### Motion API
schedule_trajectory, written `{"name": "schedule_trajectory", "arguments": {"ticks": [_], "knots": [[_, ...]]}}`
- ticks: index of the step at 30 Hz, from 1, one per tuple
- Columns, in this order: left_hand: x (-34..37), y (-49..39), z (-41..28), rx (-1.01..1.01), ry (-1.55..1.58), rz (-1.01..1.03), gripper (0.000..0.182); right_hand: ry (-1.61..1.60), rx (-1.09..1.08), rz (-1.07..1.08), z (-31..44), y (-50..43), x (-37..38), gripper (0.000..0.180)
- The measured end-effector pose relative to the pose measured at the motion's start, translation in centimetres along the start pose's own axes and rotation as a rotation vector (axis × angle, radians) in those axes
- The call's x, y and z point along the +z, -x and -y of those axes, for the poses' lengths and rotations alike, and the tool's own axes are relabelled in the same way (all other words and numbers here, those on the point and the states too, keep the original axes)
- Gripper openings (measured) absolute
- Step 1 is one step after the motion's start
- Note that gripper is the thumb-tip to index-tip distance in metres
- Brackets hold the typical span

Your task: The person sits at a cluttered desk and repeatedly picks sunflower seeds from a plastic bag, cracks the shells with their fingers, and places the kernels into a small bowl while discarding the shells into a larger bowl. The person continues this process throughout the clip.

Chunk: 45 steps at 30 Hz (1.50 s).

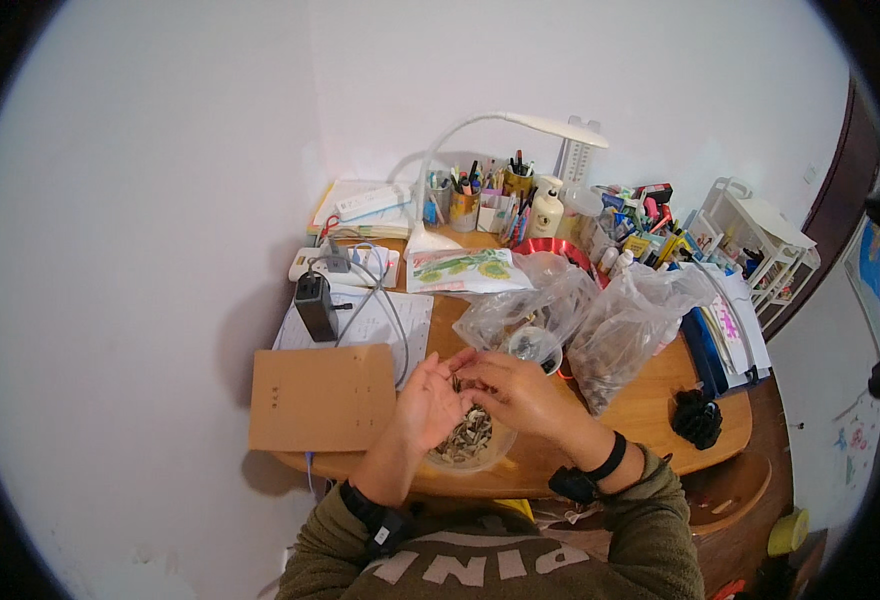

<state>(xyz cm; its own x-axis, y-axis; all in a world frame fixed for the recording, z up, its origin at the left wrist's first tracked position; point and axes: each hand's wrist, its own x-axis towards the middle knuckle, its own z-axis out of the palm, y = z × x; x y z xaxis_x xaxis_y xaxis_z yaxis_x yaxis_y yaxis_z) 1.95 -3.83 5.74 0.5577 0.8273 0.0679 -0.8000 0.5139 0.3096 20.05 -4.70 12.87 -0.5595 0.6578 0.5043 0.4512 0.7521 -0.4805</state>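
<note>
My left hand is held palm up over the near side of a clear plastic bowl. The bowl holds many striped seeds or husks, probably sunflower. My right hand reaches across from the right, its bent fingertips meeting the fingers of the left. Small dark-striped bits show in the gap between the hands; whether they are pinched or lie behind is unclear. Just beyond the right hand stands a small clear tub with dark contents.
A brown cardboard box lies left of the bowl. Clear plastic bags and a printed packet sit behind. A black adapter with cables, a white desk lamp and pen holders stand farther back. A black scrunchie lies right.
</note>
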Motion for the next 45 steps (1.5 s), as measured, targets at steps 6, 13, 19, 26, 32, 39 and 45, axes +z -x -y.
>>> {"name": "schedule_trajectory", "arguments": {"ticks": [6, 13, 19, 26, 32, 39, 45], "knots": [[-0.1, 0.4, 0.4, 0.04, -0.044, -0.034, 0.042, 0.132, -0.104, 0.025, 0.3, -0.7, 1.6, 0.016], [1.5, 1.2, 0.4, -0.094, -0.535, -0.238, 0.018, -0.056, 0.074, -0.107, -0.2, -0.2, 1.6, 0.008], [2.4, 1.8, -0.1, -0.193, -0.594, -0.196, 0.02, -0.248, 0.075, -0.11, -0.3, 0.2, 1.6, 0.009], [2.4, 1.9, -0.2, -0.17, -0.571, -0.214, 0.016, -0.357, 0.099, -0.096, -0.2, 0.7, 2.0, 0.013], [2.7, 1.9, 0.1, -0.107, -0.617, -0.226, 0.011, -0.351, 0.057, -0.17, -0.4, 1.1, 2.7, 0.011], [2.4, 1.6, 0.9, 0.054, -0.751, -0.254, 0.013, -0.874, 0.311, -0.196, -0.9, 1.8, 4.1, 0.008], [2.4, 1.8, 1.3, 0.256, -1.147, -0.206, 0.018, -0.82, 0.383, -0.225, -0.2, 2.0, 4.0, 0.009]]}}
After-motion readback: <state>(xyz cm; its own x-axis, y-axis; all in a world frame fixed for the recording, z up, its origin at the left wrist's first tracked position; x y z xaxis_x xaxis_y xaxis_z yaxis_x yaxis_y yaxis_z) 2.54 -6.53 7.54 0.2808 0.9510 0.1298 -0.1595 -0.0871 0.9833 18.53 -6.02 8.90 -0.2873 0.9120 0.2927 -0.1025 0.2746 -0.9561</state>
